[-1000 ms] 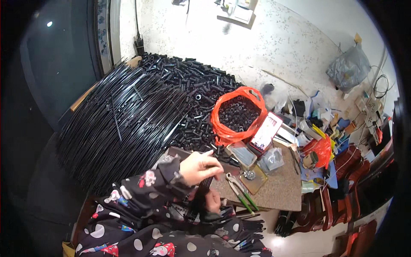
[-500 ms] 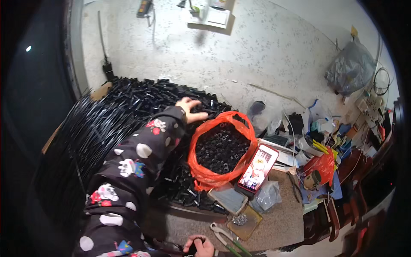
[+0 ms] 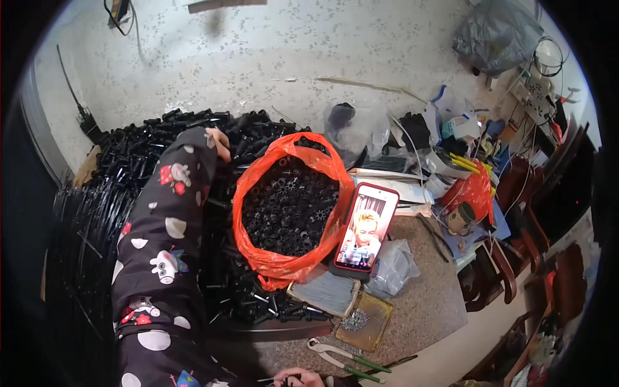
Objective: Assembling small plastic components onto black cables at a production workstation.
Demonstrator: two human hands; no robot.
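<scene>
Speckled wall (image 3: pixel 225 64) is seen behind a brown table (image 3: pixel 429 287), with clutter spread over the right. At the left, a mass of thin black rods (image 3: pixel 90 245) is bordered by a heap of black tubes (image 3: pixel 142 155). Over this heap the left arm is extended, and the left hand (image 3: pixel 221 143) is placed among the tubes at its back, just left of a red bag (image 3: pixel 255 258); the fingers are mostly hidden by the sleeve (image 3: pixel 164 238), so whether they are spread or pinching cannot be told. By the lower edge, the right hand (image 3: pixel 300 378), partly cut off, is curled around a dark piece (image 3: pixel 293 381). The red bag is filled with black rings (image 3: pixel 290 206). Beside it a phone (image 3: pixel 366 229) is propped upright, its screen lit, with a clear bag (image 3: pixel 391 267) at its right. Grey pins (image 3: pixel 322 290) are held in a shallow tray below the red bag; a silver cluster (image 3: pixel 355 320) is set on a yellowish plate (image 3: pixel 380 324). Nearer the right hand, green-handled pincers (image 3: pixel 367 362) are laid.
</scene>
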